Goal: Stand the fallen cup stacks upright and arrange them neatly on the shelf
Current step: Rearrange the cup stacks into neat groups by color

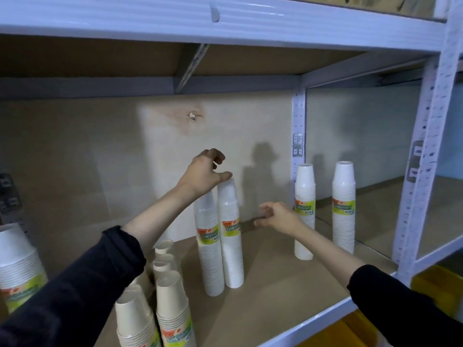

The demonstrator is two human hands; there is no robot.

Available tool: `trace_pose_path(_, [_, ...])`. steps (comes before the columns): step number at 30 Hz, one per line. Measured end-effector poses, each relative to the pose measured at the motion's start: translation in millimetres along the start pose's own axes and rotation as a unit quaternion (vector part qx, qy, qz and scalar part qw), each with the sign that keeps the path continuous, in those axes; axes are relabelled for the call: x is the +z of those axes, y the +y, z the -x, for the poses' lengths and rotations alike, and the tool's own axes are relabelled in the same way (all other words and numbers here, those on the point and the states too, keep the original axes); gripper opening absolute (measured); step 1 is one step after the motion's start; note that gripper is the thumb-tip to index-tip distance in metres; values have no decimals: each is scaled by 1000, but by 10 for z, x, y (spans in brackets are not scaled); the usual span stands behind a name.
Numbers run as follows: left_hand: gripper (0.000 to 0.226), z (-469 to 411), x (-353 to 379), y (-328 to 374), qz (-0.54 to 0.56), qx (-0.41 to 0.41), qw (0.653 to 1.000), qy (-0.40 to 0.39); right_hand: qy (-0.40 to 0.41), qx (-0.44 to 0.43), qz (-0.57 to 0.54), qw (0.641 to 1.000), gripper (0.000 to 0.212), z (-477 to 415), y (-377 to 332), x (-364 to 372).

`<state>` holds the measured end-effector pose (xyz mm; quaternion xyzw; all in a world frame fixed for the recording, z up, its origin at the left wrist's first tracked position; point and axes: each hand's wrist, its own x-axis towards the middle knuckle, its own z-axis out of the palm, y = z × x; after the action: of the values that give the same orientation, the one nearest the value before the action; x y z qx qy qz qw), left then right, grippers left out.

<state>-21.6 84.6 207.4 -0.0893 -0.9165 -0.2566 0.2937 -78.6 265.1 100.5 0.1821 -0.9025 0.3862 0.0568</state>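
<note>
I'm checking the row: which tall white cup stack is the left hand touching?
The right one of the middle pair: the left hand rests its thumb on top.

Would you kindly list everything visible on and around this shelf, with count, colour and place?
White cup stacks: four, upright; two touching mid-shelf, two apart at right.
Cream cup stacks: several, exact count unclear, front left.
Partial white stack: one, far left edge.
Shelf: one, brown board, white metal frame.
Yellow bins: below right, count unclear.
Left hand: open, thumb at a middle stack's top.
Right hand: loosely curled, holding nothing, beside right stack.
</note>
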Motion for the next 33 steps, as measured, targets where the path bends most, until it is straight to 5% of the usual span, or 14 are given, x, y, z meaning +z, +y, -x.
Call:
trace_pose_path(14, [43,-514,1074,960,41,18,994,-97,214,-13,103,971,46,188,423,-1517])
trace_pose_path(19, [59,-613,1410,1076,42,-44,995,-80,223,19,138,965,53,16,539,-1748])
trace_pose_path(25, [72,-719,1581,1008,65,-109,984,-128,241,75,43,967,58,-231,663,-1762])
trace_pose_path(33, [51,-766,1765,967,109,-104,979,-135,229,127,-11,965,49,-397,878,-1632])
